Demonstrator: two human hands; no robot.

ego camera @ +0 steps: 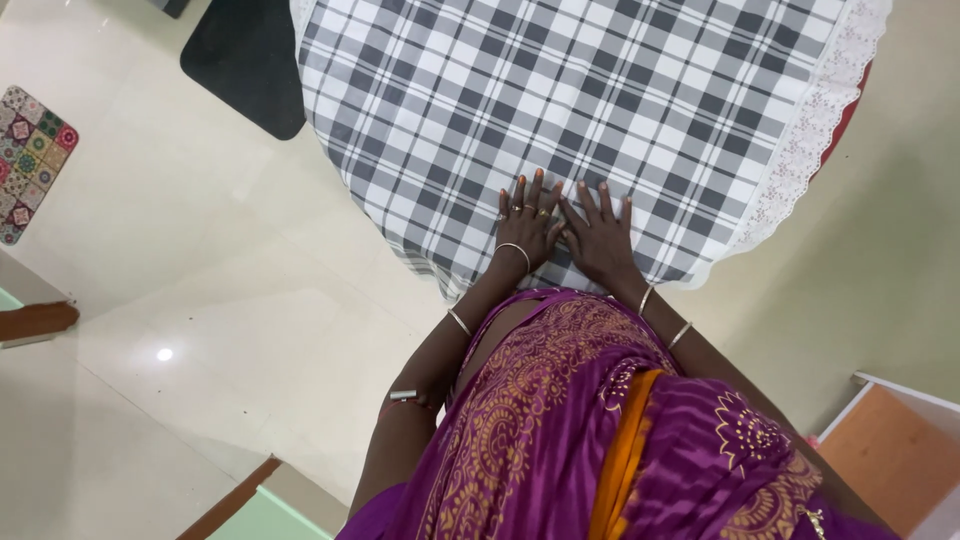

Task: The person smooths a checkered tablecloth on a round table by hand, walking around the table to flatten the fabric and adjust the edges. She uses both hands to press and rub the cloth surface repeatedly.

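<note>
From the head camera, looking straight down, both hands lie flat on a grey-and-white checked tablecloth [560, 100] that covers a round surface, close to the edge nearest the person. The left hand [527, 222] rests palm down with its fingers [522, 195] spread and straight, rings on them and a bangle at the wrist; it grips nothing and only presses on the cloth. The right hand [600, 240] lies just beside it, the two touching at the inner edges, its fingers [606, 203] likewise stretched out flat and closed on nothing. The cloth spreads away from the hands over the whole top, and a white lace trim [805, 150] hangs along its right edge, with a strip of red showing beneath. The work in hand looks like smoothing the cloth flat at the near edge. A next stroke would seem to call for sliding the palms apart and outward while keeping light, even pressure, so the fabric does not bunch. Around the surface are a pale tiled floor [200, 260], a dark mat [245, 60] and a small patterned mat [30, 160].
</note>
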